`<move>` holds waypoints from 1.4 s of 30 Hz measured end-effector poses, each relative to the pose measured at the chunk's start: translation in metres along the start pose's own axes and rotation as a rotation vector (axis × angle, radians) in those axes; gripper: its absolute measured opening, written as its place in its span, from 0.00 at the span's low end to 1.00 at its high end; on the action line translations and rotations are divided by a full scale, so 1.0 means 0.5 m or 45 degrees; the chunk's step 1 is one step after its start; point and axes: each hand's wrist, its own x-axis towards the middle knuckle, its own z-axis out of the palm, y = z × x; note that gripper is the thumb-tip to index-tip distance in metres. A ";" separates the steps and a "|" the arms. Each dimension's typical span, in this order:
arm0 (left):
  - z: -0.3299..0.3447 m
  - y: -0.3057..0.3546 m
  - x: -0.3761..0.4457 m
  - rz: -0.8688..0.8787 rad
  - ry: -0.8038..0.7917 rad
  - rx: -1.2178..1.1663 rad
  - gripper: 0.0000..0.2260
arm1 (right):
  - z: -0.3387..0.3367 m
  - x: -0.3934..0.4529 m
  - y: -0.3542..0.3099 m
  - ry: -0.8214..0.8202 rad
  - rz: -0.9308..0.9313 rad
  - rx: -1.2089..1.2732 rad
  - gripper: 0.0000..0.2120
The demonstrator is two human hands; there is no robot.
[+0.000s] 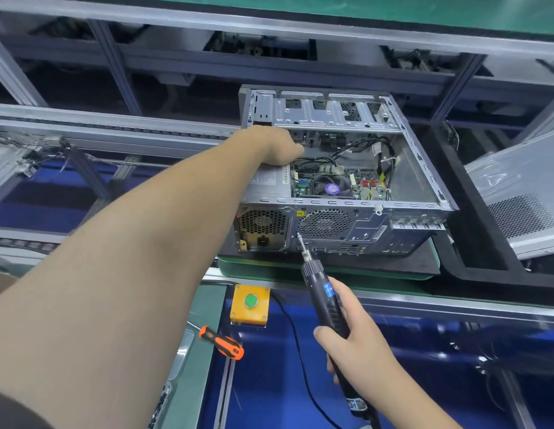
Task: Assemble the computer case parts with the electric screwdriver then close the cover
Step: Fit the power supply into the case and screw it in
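Note:
An open grey computer case (424, 178) lies on its side on a black pad, rear panel facing me, motherboard and cables exposed. My left hand (277, 145) reaches into the case over the power supply (271, 181); its fingers are hidden inside. My right hand (359, 339) grips a black electric screwdriver (323, 287), whose bit touches the rear panel beside the round fan grille (325, 224). The case cover (523, 193), a grey panel with a perforated patch, lies tilted to the right of the case.
A yellow box with a green button (250, 304) sits on the front rail. An orange-and-black hand screwdriver (221, 342) lies left of it. The screwdriver's black cable (295, 342) trails down over the blue surface. Aluminium conveyor frames run behind and to the left.

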 end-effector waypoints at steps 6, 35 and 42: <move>0.017 -0.002 -0.017 0.074 0.256 0.110 0.23 | 0.027 -0.005 -0.018 -0.014 -0.011 0.087 0.35; 0.048 -0.028 -0.048 -0.012 0.370 -0.209 0.24 | 0.048 -0.017 -0.103 -0.038 -0.035 0.045 0.52; 0.049 -0.027 -0.050 -0.003 0.407 -0.228 0.22 | 0.048 -0.021 -0.113 -0.040 -0.025 0.010 0.51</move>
